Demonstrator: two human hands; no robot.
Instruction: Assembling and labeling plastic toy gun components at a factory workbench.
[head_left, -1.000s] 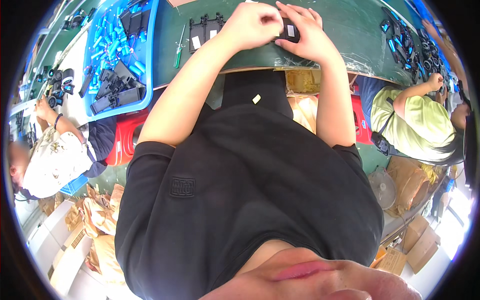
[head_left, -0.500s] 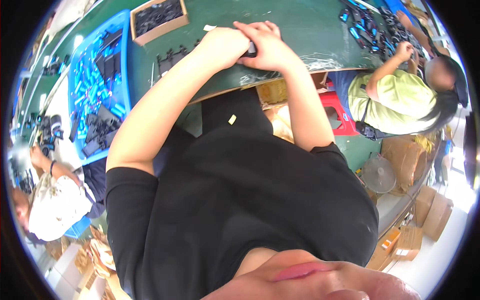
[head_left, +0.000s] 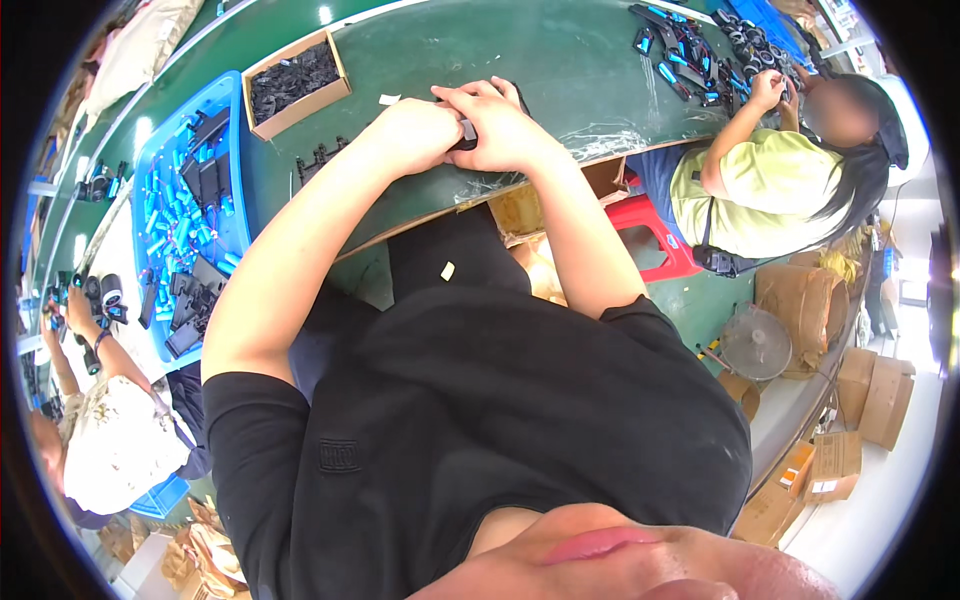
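While clasping a small black part [head_left: 467,135] between thumb and fingers of the right hand [head_left: 490,127], is holding the left hand [head_left: 413,135] curled and narrow against it, over the near side of the green table [head_left: 430,55]. Is hiding the left fingertips under the knuckles, so cannot tell of any grip there. Is covering most of the part with overlapping fingers — hence, as a judgement, is risking a skewed or uneven push from working partly unsighted. Could be losing the part toward the near edge through a slip of the right thumb. Could also be nudging the row of black parts [head_left: 320,158] askew by swinging the left forearm [head_left: 300,250] too wide — or, farther left, jogging the blue tray [head_left: 238,150] by reaching carelessly. Could be snagging the white scrap [head_left: 390,99], just far of the left hand, through a stray brush of the fingers.
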